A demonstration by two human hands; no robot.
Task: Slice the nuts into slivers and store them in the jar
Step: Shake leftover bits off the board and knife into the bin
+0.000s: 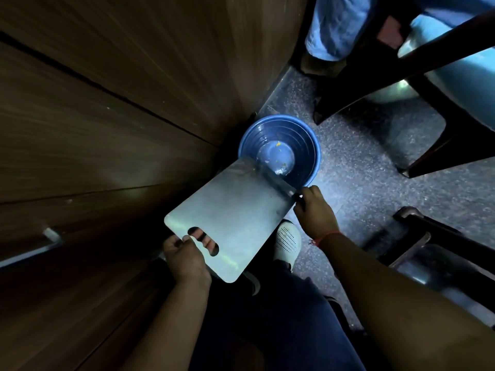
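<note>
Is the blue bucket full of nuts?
No, the blue bucket on the floor holds only a few small yellowish scraps at its bottom.

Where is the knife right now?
In the head view, right of centre: the right hand holds the knife, its blade lying across the cutting board's far end, over the blue bin.

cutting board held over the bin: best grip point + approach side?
Take the board at its handle slot, on the near edge closest to the person, coming from below that edge. The slot lets fingers hook through, as the left hand does now. The far edge tilts over the blue bin, where the knife in the right hand lies across it, so that end is taken.
</note>
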